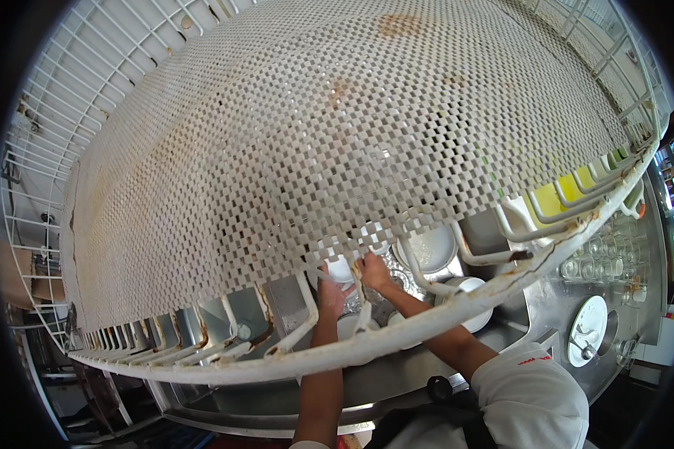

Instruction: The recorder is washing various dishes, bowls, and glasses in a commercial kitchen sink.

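Both hands reach over a metal sink below a wire rack. My left hand [331, 292] is at the near side of a small white dish [340, 270], its fingers partly hidden by the rack and mat. My right hand [374, 271] is bent just right of that dish; whether it grips anything cannot be made out. Beyond the hands lies another white dish [375, 240], partly covered by the mat. A large white plate or bowl [435, 247] is to the right. White plates [477, 317] are stacked nearer, and more round dishes [356, 326] lie under my forearms.
A white, rusty wire rack [404, 337] with a woven mat [314, 140] spans the view above the sink. Drinking glasses [592, 266] crowd the right counter, near a white plate holding cutlery [587, 331]. Yellow items [561, 196] show behind the rack.
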Motion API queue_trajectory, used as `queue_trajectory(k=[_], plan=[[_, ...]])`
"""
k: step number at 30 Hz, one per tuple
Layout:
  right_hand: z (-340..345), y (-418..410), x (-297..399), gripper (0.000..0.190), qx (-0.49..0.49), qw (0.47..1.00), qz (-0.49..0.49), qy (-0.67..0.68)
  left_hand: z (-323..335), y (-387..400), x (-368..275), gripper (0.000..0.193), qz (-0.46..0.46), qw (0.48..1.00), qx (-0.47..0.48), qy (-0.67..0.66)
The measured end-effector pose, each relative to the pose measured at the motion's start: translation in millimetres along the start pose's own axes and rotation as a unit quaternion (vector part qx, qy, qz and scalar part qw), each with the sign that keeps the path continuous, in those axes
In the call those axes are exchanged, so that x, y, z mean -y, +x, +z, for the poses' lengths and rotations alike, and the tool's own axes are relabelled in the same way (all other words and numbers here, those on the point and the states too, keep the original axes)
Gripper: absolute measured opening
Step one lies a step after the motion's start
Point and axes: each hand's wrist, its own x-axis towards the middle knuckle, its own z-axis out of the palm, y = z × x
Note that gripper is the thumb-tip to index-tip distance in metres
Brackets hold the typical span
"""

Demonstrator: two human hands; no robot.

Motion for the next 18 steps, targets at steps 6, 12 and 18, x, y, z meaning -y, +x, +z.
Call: queue_trajectory(k=[6, 12, 18], plan=[[-33.8, -42.3, 54.1, 0.027, -0.056, 0.972, -0.190, 0.128, -1.1, -38.8, -30.5, 0.055, -0.037, 0.967, 0.092, -0.233], [-57.3, -59.2, 90.9, 0.024, -0.106, 0.938, -0.325, 0.063, 20.0, -23.7, -6.2, 0.049, 0.143, 0.977, -0.086, -0.132], [-60.4, -85.1, 119.7, 0.038, -0.086, 0.977, -0.190, 0.049, 20.0, -14.8, 16.5, 0.054, 0.248, 0.934, 0.192, -0.173]])
